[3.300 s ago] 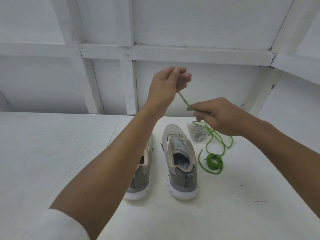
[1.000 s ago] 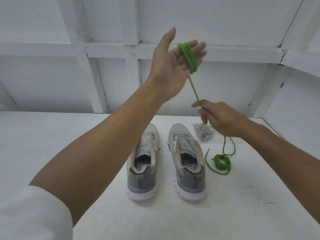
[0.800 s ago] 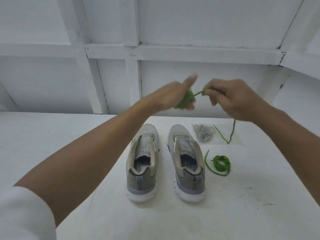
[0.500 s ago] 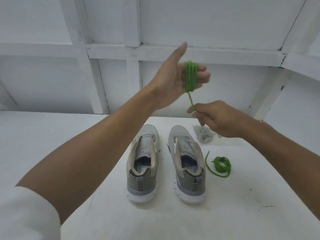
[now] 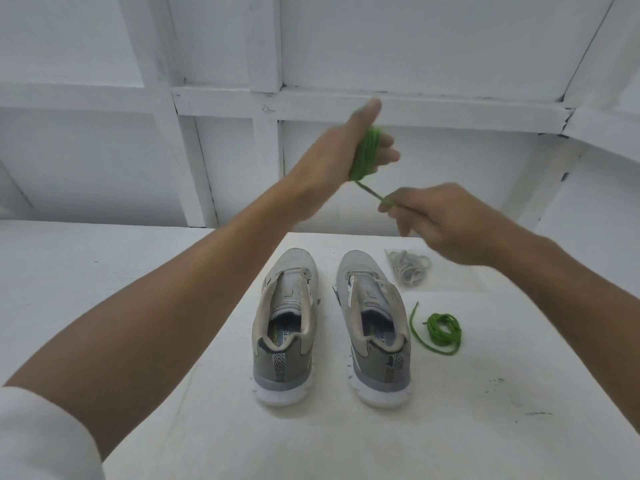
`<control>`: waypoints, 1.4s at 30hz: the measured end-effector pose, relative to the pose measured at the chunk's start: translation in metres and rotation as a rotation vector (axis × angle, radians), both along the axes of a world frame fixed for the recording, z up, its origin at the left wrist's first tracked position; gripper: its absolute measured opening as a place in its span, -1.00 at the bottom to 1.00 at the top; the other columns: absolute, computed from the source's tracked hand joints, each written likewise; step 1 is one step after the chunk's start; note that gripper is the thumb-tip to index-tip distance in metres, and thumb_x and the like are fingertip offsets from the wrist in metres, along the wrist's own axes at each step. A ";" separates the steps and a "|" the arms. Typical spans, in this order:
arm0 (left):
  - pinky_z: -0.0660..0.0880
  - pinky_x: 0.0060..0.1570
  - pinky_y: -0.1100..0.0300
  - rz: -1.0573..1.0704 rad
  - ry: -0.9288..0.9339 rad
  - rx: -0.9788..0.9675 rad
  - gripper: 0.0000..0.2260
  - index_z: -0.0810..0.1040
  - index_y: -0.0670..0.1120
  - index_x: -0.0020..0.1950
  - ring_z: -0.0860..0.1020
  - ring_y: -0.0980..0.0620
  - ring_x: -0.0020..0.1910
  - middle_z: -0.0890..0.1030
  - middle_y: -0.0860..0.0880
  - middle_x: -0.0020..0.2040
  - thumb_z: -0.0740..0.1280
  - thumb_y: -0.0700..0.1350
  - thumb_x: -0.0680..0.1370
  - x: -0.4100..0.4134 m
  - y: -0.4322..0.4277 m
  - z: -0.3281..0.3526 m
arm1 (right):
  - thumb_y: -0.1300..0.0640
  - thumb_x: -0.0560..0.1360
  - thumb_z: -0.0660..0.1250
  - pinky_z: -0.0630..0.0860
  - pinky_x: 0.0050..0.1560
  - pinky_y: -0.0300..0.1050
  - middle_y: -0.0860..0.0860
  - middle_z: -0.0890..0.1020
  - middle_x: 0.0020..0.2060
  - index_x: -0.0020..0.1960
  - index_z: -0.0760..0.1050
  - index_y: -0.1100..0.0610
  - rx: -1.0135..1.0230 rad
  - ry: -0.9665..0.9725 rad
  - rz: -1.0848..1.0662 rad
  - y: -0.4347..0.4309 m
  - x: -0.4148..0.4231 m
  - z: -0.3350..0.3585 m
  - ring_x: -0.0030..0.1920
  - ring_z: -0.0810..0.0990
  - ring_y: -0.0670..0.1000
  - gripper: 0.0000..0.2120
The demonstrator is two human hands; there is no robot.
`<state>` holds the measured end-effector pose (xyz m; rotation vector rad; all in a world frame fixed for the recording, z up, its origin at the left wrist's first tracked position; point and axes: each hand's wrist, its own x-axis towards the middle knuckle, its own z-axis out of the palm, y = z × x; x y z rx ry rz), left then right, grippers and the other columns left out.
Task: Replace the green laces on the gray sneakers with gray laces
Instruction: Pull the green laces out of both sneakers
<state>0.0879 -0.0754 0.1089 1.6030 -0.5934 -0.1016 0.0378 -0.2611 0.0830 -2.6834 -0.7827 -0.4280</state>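
Now underway: a green lace (image 5: 365, 155) is being wound into a coil, well above the table (image 5: 485, 410); this is judged from the turns gathered on the fingers.
Left hand: the left hand (image 5: 332, 161) is raised with the thumb stuck up and the fingers mostly extended, and is used as a spool. The lace is wrapped round the fingers rather than gripped by them. Motion blur hides the finer detail.
Right hand: the right hand (image 5: 446, 223) is held lower and to the right. The free strand is pinched at its fingertips and drawn taut, probably so that the turns lie tight.
Sneakers: the gray sneakers (image 5: 287, 327) are stood side by side, heels toward the wearer of the camera. No lace is seen in either, so the removal is judged done.
Second green lace: a second green lace (image 5: 441, 332) is laid already coiled just right of the right shoe, evidently set out of the way.
Gray laces: the gray laces (image 5: 408, 268) are kept bundled in what looks like a clear bag, beyond the green coil and near the right toe. They look untouched and within reach for the threading.
Progress: roughly the first half is judged complete, with no gray lace yet threaded.
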 end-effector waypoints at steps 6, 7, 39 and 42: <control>0.55 -0.10 0.12 -0.225 -0.026 0.313 -0.48 0.58 -0.22 -0.17 0.60 -0.07 -0.28 0.63 -0.15 -0.32 0.04 0.12 0.67 -0.022 -0.006 -0.012 | 0.10 0.57 0.24 0.42 -0.22 -0.23 -0.02 0.59 -0.32 -0.06 0.59 0.17 0.265 -0.198 0.015 -0.009 0.008 0.021 -0.30 0.52 -0.03 -0.81; 0.51 -0.18 0.11 -0.236 0.020 0.205 -0.52 0.54 -0.19 -0.25 0.56 -0.06 -0.35 0.56 -0.12 -0.41 0.08 0.07 0.67 -0.023 -0.008 -0.011 | 0.10 0.56 0.22 0.44 -0.18 -0.16 0.02 0.60 -0.30 -0.06 0.59 0.18 0.284 -0.186 0.011 -0.007 0.008 0.012 -0.28 0.52 -0.01 -0.79; 0.30 -0.49 0.29 0.164 0.130 0.140 -0.50 0.37 -0.13 -0.46 0.32 0.02 -0.56 0.38 0.00 -0.58 0.09 0.03 0.65 -0.052 -0.018 -0.054 | 0.32 0.51 0.37 0.59 -0.02 -0.08 0.08 0.67 -0.10 0.00 0.49 0.23 0.985 0.282 -0.001 0.036 -0.042 -0.034 -0.12 0.70 0.08 -0.90; 0.41 -0.44 0.32 0.151 0.099 0.191 -0.46 0.42 -0.17 -0.48 0.42 0.04 -0.54 0.48 -0.06 -0.54 0.09 0.03 0.65 -0.051 -0.016 -0.057 | 0.34 0.51 0.36 0.59 -0.18 -0.12 0.14 0.65 -0.27 -0.02 0.47 0.29 0.998 0.247 0.011 0.039 -0.044 -0.036 -0.25 0.67 0.12 -0.91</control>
